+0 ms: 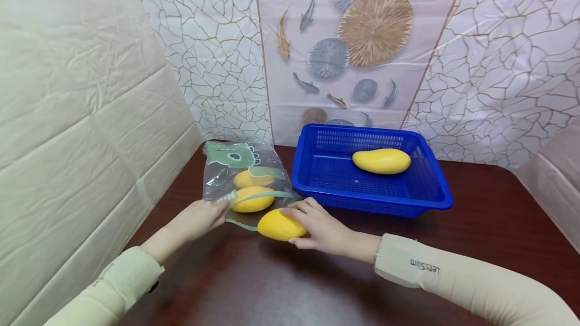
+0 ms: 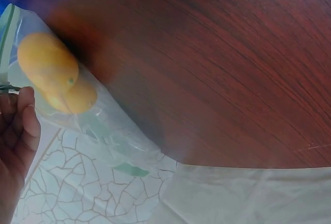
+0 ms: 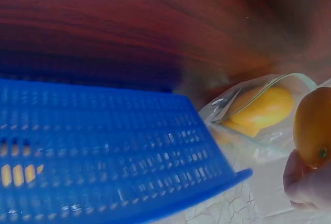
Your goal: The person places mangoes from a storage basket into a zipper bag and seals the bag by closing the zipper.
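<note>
A clear plastic zip bag [image 1: 217, 177] with a green cartoon print lies on the table, its mouth toward me. Two yellow mangoes are inside, the nearer mango [image 1: 252, 200] in front of the farther mango [image 1: 251, 180]. My left hand [image 1: 206, 218] pinches the left edge of the bag's mouth; the left wrist view shows thumb and fingertips together on that edge. In my right hand [image 1: 319, 228] is another mango [image 1: 280, 225], gripped at its right end, just in front of the open mouth. The right wrist view shows this mango [image 3: 313, 125] beside the bag.
A blue plastic basket [image 1: 371, 197] stands right of the bag, close to it, with one mango [image 1: 382, 161] inside. The dark wooden table [image 1: 235, 286] meets a cloth-covered wall [image 1: 90, 114] at left and a patterned backdrop [image 1: 217, 54] behind.
</note>
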The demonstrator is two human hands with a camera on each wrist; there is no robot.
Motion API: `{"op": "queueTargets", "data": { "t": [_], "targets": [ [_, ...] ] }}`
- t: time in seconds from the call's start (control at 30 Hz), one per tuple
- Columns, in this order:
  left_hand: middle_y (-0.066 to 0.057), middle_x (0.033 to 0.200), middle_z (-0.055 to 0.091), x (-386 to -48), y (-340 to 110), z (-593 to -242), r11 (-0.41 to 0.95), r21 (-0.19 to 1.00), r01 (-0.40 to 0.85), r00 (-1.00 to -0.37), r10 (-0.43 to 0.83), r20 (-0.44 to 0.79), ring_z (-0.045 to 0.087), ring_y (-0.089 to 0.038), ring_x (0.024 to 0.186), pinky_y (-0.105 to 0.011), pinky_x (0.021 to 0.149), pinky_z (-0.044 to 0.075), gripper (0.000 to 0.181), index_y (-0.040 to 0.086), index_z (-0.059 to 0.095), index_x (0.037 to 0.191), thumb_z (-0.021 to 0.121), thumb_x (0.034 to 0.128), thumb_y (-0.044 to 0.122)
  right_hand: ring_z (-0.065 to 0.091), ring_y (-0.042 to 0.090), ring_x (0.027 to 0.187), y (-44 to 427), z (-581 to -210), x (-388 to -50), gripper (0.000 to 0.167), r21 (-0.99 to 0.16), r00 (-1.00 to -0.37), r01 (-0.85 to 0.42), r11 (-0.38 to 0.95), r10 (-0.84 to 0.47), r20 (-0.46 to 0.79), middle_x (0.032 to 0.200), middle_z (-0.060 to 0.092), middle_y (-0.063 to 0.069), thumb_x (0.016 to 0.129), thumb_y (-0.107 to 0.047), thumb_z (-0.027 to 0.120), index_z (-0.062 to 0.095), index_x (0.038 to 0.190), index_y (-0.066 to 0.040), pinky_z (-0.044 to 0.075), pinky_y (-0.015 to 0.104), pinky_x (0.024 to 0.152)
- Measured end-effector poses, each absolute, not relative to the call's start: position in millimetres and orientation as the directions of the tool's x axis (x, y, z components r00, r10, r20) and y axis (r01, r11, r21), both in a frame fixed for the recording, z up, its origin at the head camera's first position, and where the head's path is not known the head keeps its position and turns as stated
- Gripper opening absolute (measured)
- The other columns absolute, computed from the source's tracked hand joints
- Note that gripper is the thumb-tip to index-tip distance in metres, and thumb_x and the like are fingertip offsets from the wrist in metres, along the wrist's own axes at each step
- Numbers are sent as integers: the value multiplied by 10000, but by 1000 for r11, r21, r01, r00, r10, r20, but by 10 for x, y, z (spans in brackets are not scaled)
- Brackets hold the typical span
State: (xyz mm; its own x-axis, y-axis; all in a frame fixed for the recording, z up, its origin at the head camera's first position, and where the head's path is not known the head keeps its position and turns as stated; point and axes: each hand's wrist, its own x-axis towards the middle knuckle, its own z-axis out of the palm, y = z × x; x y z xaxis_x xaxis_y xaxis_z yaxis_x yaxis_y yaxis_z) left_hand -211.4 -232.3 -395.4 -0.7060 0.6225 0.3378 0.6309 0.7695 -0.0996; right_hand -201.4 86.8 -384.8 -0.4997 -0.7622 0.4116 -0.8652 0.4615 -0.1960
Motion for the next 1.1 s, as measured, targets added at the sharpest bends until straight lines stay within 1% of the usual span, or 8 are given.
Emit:
{"op": "queueTargets", "data": {
  "t": [0.1, 0.37, 0.5, 0.6, 0.8, 0.93, 1.03, 1.1],
  "targets": [
    [52, 489, 375, -2110, -2320, -3951, 785, -86, 613, -717, 599, 356, 362, -114, 414, -316, 433, 361, 130, 101, 482, 790, 607, 814, 78, 485, 221, 1074, 755, -3898, -2033, 576, -164, -490, -869, 466, -772, 404, 1202, 582, 94, 798, -286, 714, 528, 1304, -82, 442, 340, 925],
    [46, 483, 381, -2086, -2272, -3995, 809, -57, 585, -740, 561, 370, 375, -115, 403, -298, 414, 343, 147, 96, 471, 775, 606, 828, 72, 513, 273, 1057, 558, -4072, -2125, 519, -41, -494, -851, 523, -772, 401, 1195, 583, 152, 835, -306, 691, 508, 1302, -169, 441, 388, 925],
    [45, 471, 385, -2083, -2277, -4001, 799, -75, 597, -718, 573, 395, 383, -112, 395, -302, 407, 348, 153, 95, 474, 770, 619, 817, 78, 522, 281, 1051, 479, -4145, -2177, 480, 11, -501, -838, 546, -775, 386, 1170, 590, 159, 831, -314, 692, 535, 1261, -170, 459, 397, 894],
    [48, 471, 374, -2093, -2281, -3996, 786, -79, 613, -698, 586, 412, 373, -108, 399, -295, 409, 345, 164, 95, 472, 762, 629, 803, 75, 533, 275, 1001, 409, -4198, -2216, 472, 96, -473, -830, 549, -785, 399, 1124, 600, 154, 807, -330, 711, 546, 1219, -168, 474, 392, 838],
    [26, 482, 429, -2095, -2274, -4008, 760, -110, 641, -665, 621, 416, 440, -151, 404, -310, 421, 375, 162, 89, 496, 802, 656, 782, 85, 526, 218, 833, 273, -4281, -2291, 433, 354, -351, -783, 512, -833, 427, 1031, 555, 51, 777, -373, 725, 542, 1120, -183, 461, 292, 646],
    [10, 494, 470, -2093, -2272, -4031, 756, -123, 642, -659, 627, 415, 489, -184, 418, -331, 431, 396, 170, 90, 515, 835, 673, 774, 98, 525, 206, 864, 263, -4303, -2333, 291, 536, -209, -720, 440, -875, 437, 1022, 552, 19, 828, -289, 649, 558, 1086, -188, 434, 272, 660],
    [2, 492, 485, -2088, -2283, -4048, 758, -132, 639, -659, 628, 415, 512, -198, 422, -349, 433, 408, 177, 88, 519, 834, 683, 774, 112, 517, 187, 866, 282, -4310, -2367, 172, 619, -95, -701, 355, -906, 412, 990, 553, 7, 881, -175, 525, 568, 1047, -188, 420, 275, 689],
    [2, 490, 489, -2084, -2291, -4054, 759, -135, 637, -661, 627, 412, 517, -197, 423, -354, 434, 411, 182, 88, 519, 832, 689, 776, 120, 512, 166, 829, 290, -4318, -2391, 173, 653, -40, -696, 299, -924, 380, 951, 539, -7, 896, -140, 456, 569, 1016, -194, 411, 268, 670]
  ]
}}
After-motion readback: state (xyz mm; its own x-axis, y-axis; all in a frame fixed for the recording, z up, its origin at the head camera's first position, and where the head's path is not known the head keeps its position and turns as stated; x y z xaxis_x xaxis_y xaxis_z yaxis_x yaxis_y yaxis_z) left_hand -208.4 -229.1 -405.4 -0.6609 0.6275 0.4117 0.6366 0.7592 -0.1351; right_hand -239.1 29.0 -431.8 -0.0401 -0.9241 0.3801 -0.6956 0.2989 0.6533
